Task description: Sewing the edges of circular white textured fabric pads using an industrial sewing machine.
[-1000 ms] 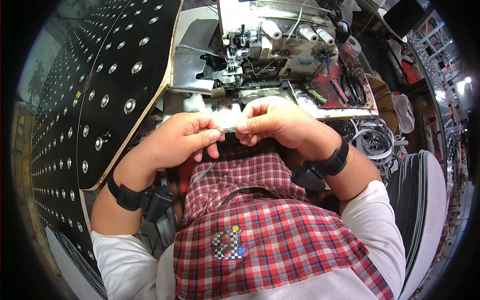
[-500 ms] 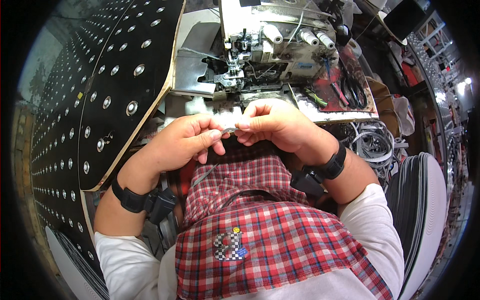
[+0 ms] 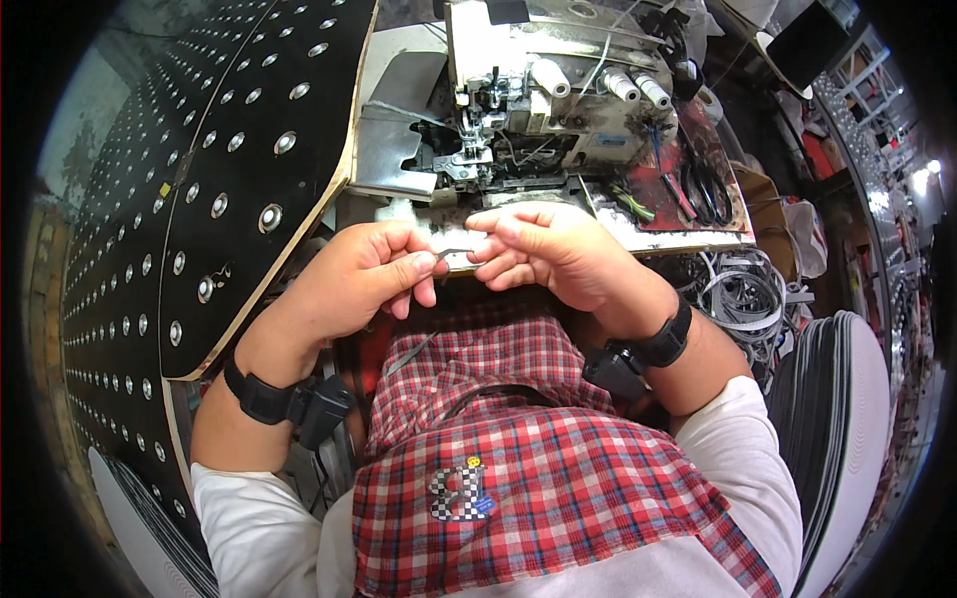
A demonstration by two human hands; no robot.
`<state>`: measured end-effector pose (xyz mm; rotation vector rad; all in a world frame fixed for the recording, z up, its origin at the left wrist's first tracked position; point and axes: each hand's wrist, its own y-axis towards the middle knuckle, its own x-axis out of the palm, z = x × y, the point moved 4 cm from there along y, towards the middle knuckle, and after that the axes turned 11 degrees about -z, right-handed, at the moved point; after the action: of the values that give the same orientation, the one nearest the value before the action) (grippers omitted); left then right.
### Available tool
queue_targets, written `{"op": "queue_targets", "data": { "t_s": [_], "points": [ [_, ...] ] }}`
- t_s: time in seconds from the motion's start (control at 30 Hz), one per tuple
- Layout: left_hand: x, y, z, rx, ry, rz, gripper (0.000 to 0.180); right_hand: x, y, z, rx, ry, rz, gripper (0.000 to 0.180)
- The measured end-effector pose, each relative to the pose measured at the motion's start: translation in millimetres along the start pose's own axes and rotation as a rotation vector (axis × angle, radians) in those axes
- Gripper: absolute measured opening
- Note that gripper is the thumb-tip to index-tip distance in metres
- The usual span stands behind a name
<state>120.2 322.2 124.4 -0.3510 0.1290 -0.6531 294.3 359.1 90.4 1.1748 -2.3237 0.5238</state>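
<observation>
Near side of the sewing machine, leftward: we see the left hand, grip pinching a thin grey strip, seemingly to leave its short end exposed before the machine. Next, the right hand, grip spread; contact unclear. Right of the machine: scissors, probably for easy reach.

White light burns out the left part of the sewing machine and the work surface just before it. Nearer me than the machine, my left hand and right hand are brightly lit and fairly sharp, with shadow beneath. Left of it, metal studs glint; far right, 2 light spots glare amid dim, soft detail. Fisheye distortion curves the margins into black.
</observation>
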Motion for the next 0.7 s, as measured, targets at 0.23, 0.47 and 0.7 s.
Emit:
{"op": "queue_targets", "data": {
  "t_s": [0.23, 0.47, 0.7],
  "points": [
    [-44, 2, 22, 0.052, 0.093, 0.218, 0.015, -26, -19, -18, -0.089, -0.123, 0.199, 0.028],
    [-126, 32, 50, 0.104, 0.286, 0.387, 0.012, -15, -36, -78, -0.798, -1.158, 0.666, 0.041],
    [-145, 48, 45, 0.018, 0.278, 0.456, 0.011, 25, 12, -147, -1.155, -1.860, 0.494, 0.044]
  ]
}}
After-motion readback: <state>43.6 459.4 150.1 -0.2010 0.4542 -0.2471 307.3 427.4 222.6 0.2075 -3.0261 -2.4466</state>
